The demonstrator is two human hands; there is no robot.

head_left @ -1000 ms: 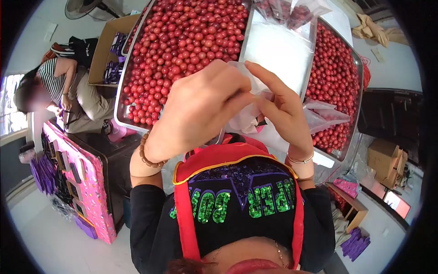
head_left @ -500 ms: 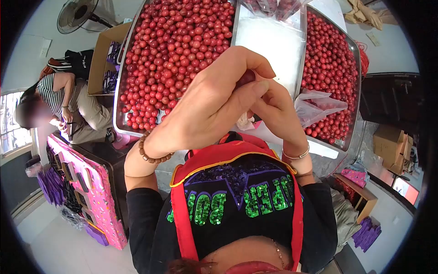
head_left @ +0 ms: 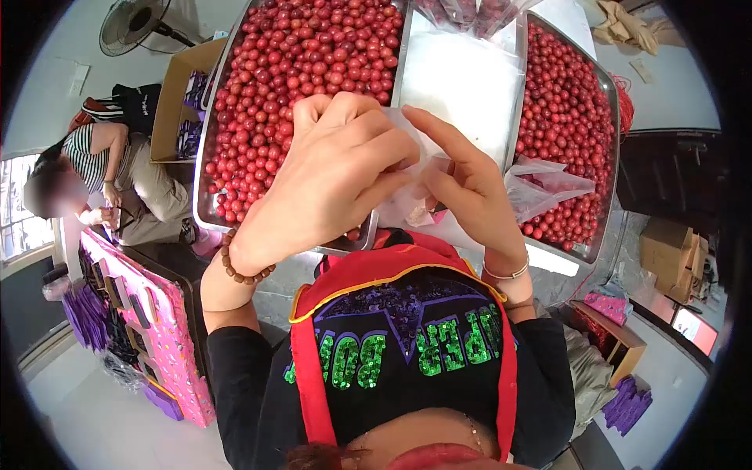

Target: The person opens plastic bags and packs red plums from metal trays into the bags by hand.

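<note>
Left hand point(head_left: 337, 172) and right hand point(head_left: 479, 192) meet at a thin plastic bag point(head_left: 403, 202).
By the near right corner of a tray point(head_left: 199, 194) of red fruit point(head_left: 313, 63), the right fingers grip it; the left curl in, their hold hard to tell.

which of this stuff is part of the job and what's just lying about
Seemingly part of the job:
clear plastic bag between left hand and right hand
red fruit on the left
red fruit on the right

Apparently just lying about:
fan
cardboard box at far right
purple bundle, lower right
</note>
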